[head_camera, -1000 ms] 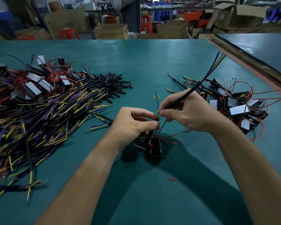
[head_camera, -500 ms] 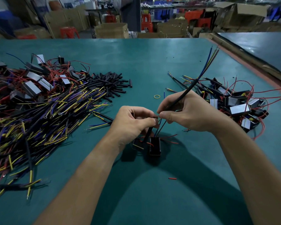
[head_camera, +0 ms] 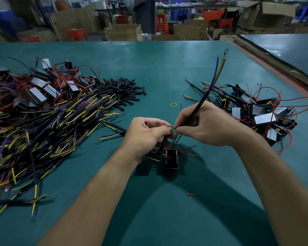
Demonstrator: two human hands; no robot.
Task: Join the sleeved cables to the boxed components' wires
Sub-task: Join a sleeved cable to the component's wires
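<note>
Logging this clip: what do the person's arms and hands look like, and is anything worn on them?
The left hand and right hand are bare: no gloves, and no rings on the fingers that show. The left forearm and right forearm are uncovered to the frame edge, with no sleeves, watch, bracelet or markings visible.

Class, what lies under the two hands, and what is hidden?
A boxed component on the table, thin wires rising from it. The left hand and right hand, gripping a sleeved cable, cover the wire ends.

Two hands (head_camera: pixel 146 134) (head_camera: pixel 208 126), one raised cable (head_camera: pixel 201 101), one yellow rubber band (head_camera: pixel 173 104)
</note>
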